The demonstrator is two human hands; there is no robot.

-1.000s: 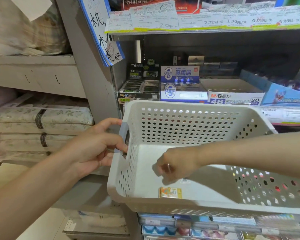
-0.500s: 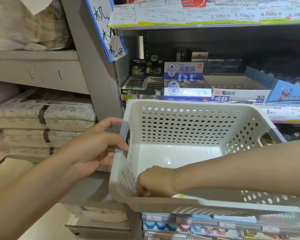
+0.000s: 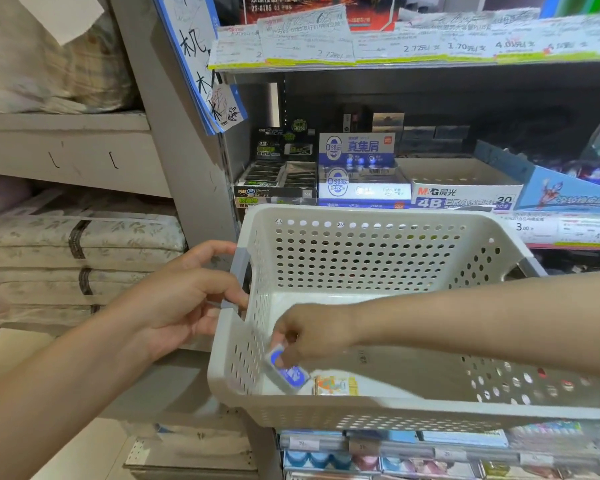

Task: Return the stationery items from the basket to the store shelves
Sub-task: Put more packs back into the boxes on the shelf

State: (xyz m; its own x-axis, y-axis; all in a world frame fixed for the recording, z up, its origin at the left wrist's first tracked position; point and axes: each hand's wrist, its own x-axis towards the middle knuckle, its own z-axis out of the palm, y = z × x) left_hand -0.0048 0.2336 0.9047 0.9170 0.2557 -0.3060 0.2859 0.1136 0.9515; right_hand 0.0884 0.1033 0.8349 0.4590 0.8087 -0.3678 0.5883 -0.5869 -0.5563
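Head view, present state: the right hand [image 3: 309, 336] reaches into the white basket [image 3: 378, 415] and pinches a small blue-and-white eraser [image 3: 286, 370] between its fingertips. The eraser is tilted, its lower edge at or just above the basket floor near the left wall. A second small packet, orange and yellow [image 3: 335, 385], lies flat on the basket floor just beside it. The left hand [image 3: 184, 299] grips the grey handle [image 3: 238, 271] on the basket's left side, fingers curled round it.

Head view, against the earlier frames: half a second ago the right hand was low in the near left corner with nothing visible in it; now it has the eraser in its fingers. The left hand's grip is unchanged.

Finding: one item is picked and appears to be leaving the basket. Matching blue-and-white boxes [image 3: 359, 183] stand on the shelf [image 3: 568, 233] directly behind, the likely destination. One packet remains to return.
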